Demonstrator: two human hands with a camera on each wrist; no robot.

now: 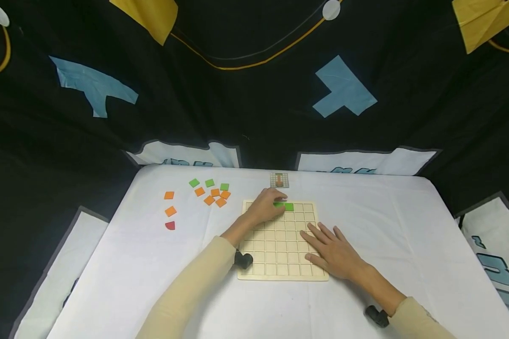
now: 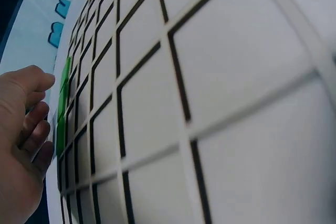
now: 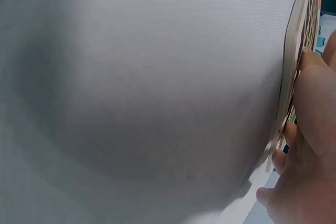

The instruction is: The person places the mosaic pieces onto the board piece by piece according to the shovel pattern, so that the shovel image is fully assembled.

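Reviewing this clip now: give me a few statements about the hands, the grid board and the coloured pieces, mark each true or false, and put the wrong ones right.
1. The fingers of the right hand lie over the right side of the grid board. True.
2. The left hand is at the board's near edge. False: it is at the far rows, by the green tiles there.
3. The red piece lies left of the board. True.
4. The visible orange tiles are on the board. False: they lie on the white table, left of it.
5. A printed card lies beyond the board's far edge. True.
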